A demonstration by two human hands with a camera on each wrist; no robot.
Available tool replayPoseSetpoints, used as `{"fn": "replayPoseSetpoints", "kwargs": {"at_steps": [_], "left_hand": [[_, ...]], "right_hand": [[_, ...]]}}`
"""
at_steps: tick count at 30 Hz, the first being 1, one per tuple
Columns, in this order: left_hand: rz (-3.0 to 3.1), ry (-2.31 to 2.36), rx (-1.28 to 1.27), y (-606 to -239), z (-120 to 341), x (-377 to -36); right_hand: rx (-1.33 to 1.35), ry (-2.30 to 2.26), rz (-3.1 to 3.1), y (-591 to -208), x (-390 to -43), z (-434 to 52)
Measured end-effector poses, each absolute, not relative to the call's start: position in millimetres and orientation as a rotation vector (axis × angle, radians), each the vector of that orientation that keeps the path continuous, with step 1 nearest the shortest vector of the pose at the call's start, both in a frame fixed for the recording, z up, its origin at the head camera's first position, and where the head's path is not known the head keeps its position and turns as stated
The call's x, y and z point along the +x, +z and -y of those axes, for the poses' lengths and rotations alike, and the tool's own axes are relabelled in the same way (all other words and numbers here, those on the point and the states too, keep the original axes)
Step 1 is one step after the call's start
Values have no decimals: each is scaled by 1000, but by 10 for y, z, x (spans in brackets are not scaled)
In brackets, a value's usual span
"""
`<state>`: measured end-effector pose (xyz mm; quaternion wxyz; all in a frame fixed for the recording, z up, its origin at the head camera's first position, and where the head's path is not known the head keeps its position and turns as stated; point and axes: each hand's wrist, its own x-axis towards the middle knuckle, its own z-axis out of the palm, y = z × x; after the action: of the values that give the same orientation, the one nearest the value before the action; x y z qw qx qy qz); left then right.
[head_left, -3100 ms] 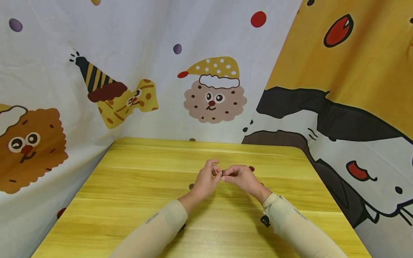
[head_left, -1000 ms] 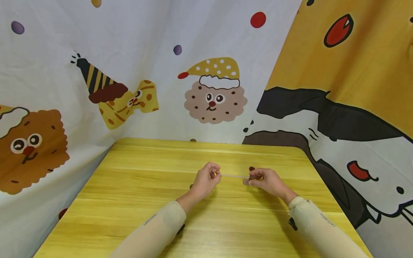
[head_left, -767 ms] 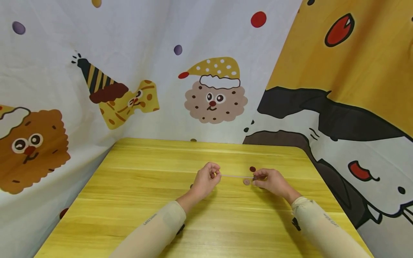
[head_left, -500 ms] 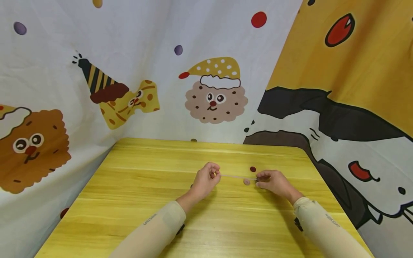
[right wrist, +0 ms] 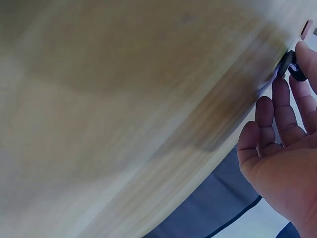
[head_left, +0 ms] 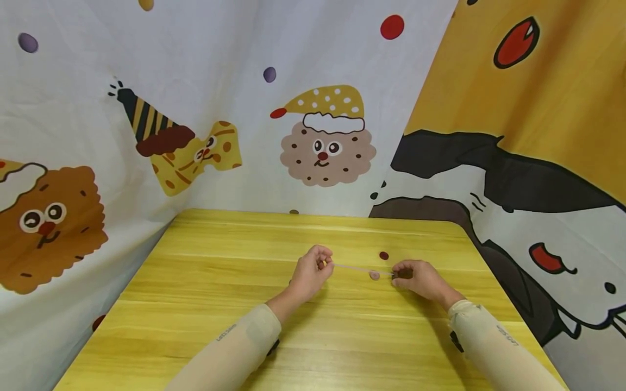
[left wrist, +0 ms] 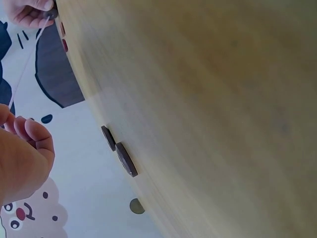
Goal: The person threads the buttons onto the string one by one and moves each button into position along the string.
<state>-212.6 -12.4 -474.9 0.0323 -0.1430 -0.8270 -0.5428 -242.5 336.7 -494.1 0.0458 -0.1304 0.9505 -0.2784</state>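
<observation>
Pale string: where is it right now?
In the head view, right of centre, the pale string runs from the left hand to the dark piece pinched in the right hand, close by the pale disc.

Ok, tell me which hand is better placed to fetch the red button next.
Right, probably. The right hand is closer to the red button; the left hand is farther away, pinching the thread. The right's fingers hold a dark button, though, so may need freeing first.
</observation>
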Motion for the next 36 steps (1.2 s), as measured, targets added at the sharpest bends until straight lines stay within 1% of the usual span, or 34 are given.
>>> {"fn": "replayPoseSetpoints", "kwargs": {"at_steps": [9, 16, 25, 36], "left_hand": [[2539, -1678, -435, -4744, 121, -2129], [2527, -1710, -447, -4761, 125, -2131], [2524, -1706, -451, -4752, 110, -2131], [2516, -1741, -457, -4765, 94, -2126]], "right_hand": [[-401, -789, -2929, -4929, -2422, -3410], [-462, -708, -2939, -4903, -2414, -3465], [-444, -709, -2897, -4881, -2432, -3559], [-378, -720, -2851, -4861, -2415, -3561]]}}
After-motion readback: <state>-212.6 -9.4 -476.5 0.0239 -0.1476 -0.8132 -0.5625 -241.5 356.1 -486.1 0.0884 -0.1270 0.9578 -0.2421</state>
